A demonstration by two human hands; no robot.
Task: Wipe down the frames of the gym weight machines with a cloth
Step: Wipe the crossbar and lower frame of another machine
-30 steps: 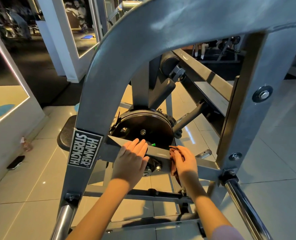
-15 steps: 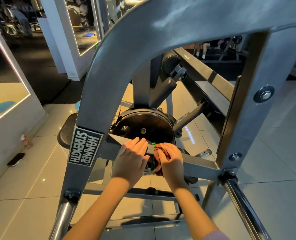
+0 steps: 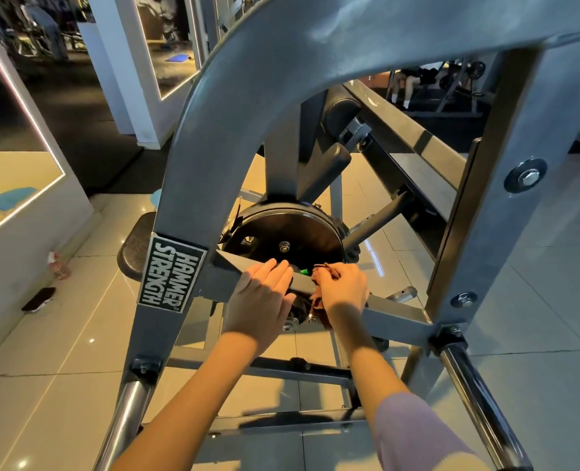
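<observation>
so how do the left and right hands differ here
The left hand lies flat on the grey crossbar, fingers straight, holding nothing; the right hand curls round a reddish cloth. The left hand sits nearer the Hammer Strength label, the right hand further from it. Both rest on the same crossbar.

Glossy beige floor tiles (image 3: 61,385) fill the lower frame and meet dark flooring (image 3: 88,107) at upper left. The grey steel weight-machine frame (image 3: 159,321) stands on the tiles. At left, a small pinkish clear bottle (image 3: 58,266) stands, with a flat black object (image 3: 39,299) lying below it.
</observation>
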